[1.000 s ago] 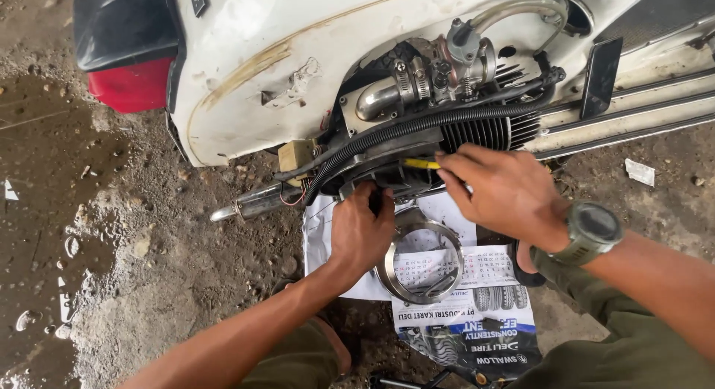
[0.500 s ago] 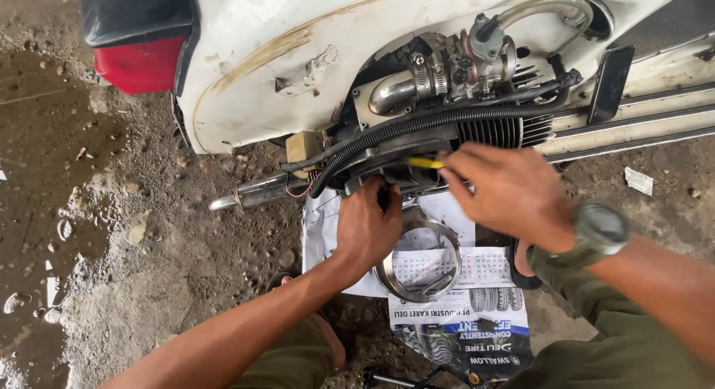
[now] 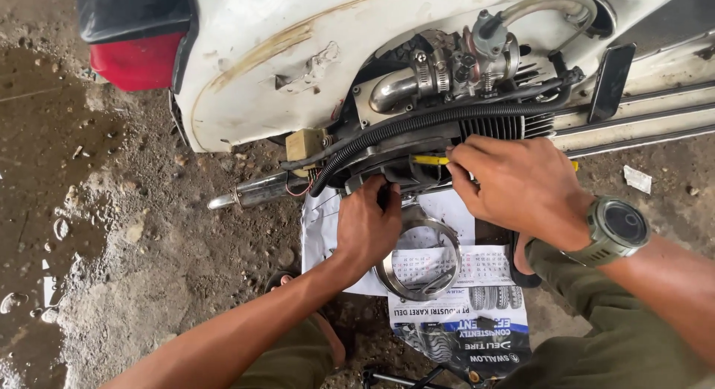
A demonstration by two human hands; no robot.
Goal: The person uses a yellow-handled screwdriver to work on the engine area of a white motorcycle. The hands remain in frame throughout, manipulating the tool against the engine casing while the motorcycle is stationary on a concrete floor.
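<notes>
Your right hand (image 3: pixel 521 184) closes around a yellow-handled tool (image 3: pixel 430 159) at frame centre, its long axis horizontal, tip pointing left under the black corrugated hose (image 3: pixel 417 124). Your left hand (image 3: pixel 369 229) curls against the engine's underside, above the metal ring (image 3: pixel 421 262). Both hands sit much as half a second ago.

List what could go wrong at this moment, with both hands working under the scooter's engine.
The left hand presses up near the engine's underside, close to the yellow-handled tool held by the right hand; a slip could jab the fingers. The metal ring lies loose on the paper sheet over gritty, wet ground; a nudge might push it into the dirt.
</notes>
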